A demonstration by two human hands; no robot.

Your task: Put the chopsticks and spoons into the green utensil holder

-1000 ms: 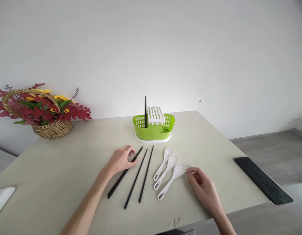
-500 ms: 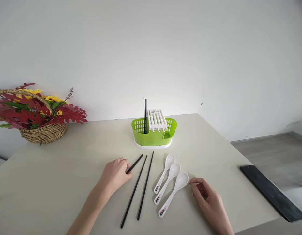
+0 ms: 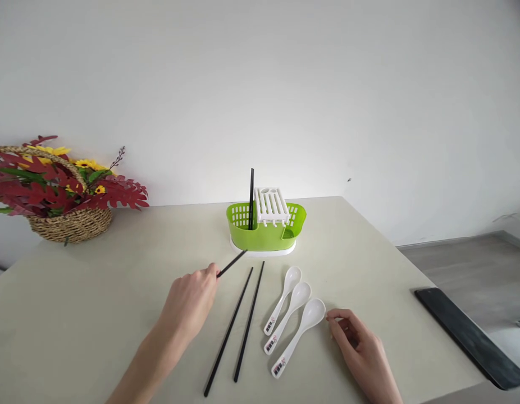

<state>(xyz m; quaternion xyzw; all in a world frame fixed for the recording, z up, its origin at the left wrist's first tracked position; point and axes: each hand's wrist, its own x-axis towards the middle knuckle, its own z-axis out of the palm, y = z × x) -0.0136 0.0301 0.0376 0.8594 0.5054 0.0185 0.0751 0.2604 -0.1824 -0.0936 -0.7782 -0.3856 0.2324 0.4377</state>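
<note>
My left hand (image 3: 195, 297) is closed around a black chopstick (image 3: 232, 262), whose thin end points up and to the right toward the green cutlery holder (image 3: 260, 240). The other end is hidden behind the hand. To its right, two black chopsticks (image 3: 229, 331) lie slanted on the table. Three white spoons (image 3: 300, 294) with printed handles lie beside them, bowls pointing away from me. My right hand (image 3: 356, 348) rests with fingers curled and thumb near the index finger, close to the bowl of the nearest spoon. It holds nothing that I can see.
In the holder's left compartment black chopsticks (image 3: 251, 196) stand upright. A white slotted rack (image 3: 272, 205) with hooks sits over its middle. A wicker basket (image 3: 72, 225) of artificial flowers stands at the left. A dark phone-like slab (image 3: 470, 336) lies at the table's right edge.
My left hand has risen with the chopstick, whose tip has moved up toward the holder. My right hand has stayed by the spoons. The view has shifted slightly.
</note>
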